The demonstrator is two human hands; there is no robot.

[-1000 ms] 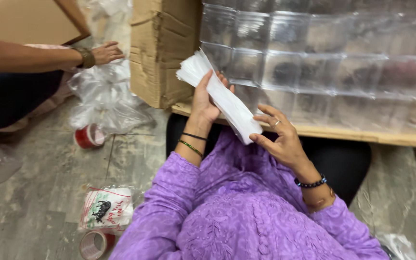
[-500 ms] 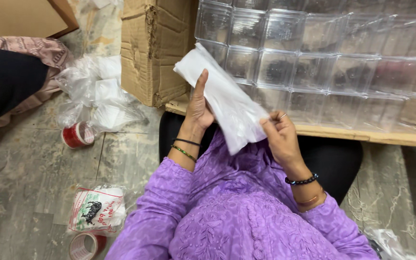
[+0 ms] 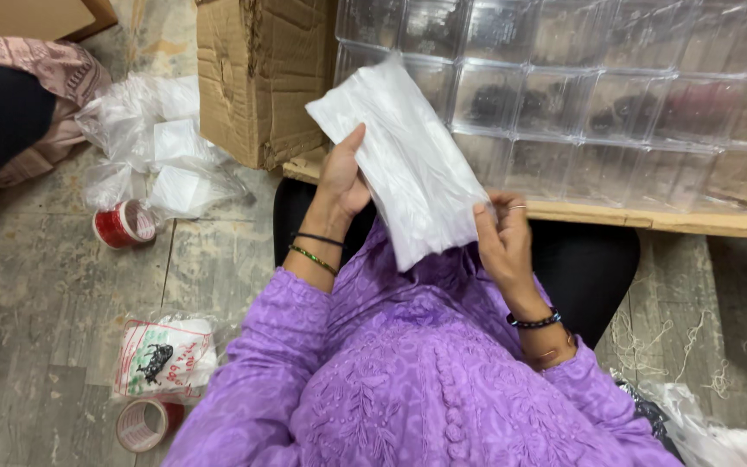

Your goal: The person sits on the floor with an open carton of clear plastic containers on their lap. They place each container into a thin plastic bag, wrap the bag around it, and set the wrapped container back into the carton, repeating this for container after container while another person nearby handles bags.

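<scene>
A worn cardboard box [image 3: 261,78] stands on the grey floor [image 3: 36,346], touching a block of clear plastic containers [image 3: 598,95] stacked on a cardboard sheet [image 3: 659,220]. Left of the box lies a crumpled clear bag [image 3: 153,151], a red tape roll [image 3: 124,224] just beside it. Lower down sits a printed packet [image 3: 164,356] with another tape roll [image 3: 144,424] below.

Worn grey stone-tile floor [image 3: 36,346], streaked and dusty. Far left, an open brown cardboard box [image 3: 257,78]; right of it, stacked clear plastic boxes [image 3: 616,95] on a flat cardboard sheet [image 3: 650,218] (contents too blurred to tell). Near left, red tape rolls [image 3: 124,223] among crumpled clear plastic bags [image 3: 144,151].
</scene>
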